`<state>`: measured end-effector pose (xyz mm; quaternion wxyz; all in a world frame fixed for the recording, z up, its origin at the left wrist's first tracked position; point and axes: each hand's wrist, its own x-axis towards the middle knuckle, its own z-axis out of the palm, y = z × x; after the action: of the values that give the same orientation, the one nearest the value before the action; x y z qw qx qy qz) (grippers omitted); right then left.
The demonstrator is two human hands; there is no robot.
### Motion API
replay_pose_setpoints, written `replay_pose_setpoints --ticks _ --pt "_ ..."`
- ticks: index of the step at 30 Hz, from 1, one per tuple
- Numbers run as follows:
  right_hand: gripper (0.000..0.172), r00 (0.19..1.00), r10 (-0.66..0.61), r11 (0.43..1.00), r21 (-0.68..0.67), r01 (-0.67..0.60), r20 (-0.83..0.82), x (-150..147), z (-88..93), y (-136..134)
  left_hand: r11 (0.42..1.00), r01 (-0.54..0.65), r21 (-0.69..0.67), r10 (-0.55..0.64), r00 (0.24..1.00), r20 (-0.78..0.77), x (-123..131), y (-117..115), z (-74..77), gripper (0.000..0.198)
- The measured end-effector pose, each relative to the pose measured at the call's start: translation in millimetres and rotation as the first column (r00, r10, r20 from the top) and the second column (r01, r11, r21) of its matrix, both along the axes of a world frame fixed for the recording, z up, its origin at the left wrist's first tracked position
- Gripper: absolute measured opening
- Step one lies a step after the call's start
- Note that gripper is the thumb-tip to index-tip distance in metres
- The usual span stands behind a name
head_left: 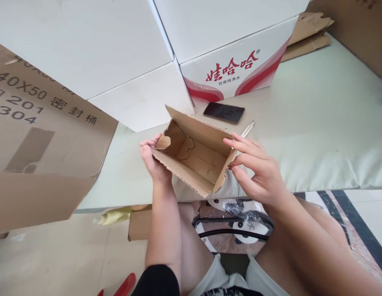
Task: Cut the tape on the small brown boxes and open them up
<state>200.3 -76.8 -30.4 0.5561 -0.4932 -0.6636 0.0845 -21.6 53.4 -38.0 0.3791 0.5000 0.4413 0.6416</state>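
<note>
A small brown corrugated cardboard box (194, 154), partly folded and open at the top, is held between both hands above the edge of a pale green padded surface (317, 135). My left hand (154, 162) grips its left end, fingers wrapped round the side flap. My right hand (255, 168) pinches the right end flap between thumb and fingers.
A black phone (224, 112) and a thin pale tool (248, 128) lie behind the box. Large white cartons (228, 65) with red print stand at the back. A big brown carton (40, 135) is at the left. Flat cardboard (308, 35) lies at the far right. My knees and a panda-print bag (237, 224) are below.
</note>
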Motion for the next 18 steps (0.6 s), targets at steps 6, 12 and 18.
replay_pose_setpoints --ticks 6,12,18 --pt "0.011 1.000 0.024 0.997 -0.067 -0.023 0.015 -8.6 -9.9 11.4 0.993 0.082 0.088 -0.092 0.989 0.114 -3.4 2.8 -7.1 0.034" --pt "0.017 0.999 0.033 0.991 -0.131 -0.033 -0.006 -18.2 -20.0 18.8 0.999 0.018 0.041 -0.014 0.993 -0.116 -4.1 3.6 -6.0 0.054" --pt "0.026 0.996 0.015 0.998 0.055 -0.010 -0.082 -23.4 -21.0 16.0 1.000 0.012 -0.018 -0.015 0.986 -0.167 -7.6 4.7 -6.4 0.056"
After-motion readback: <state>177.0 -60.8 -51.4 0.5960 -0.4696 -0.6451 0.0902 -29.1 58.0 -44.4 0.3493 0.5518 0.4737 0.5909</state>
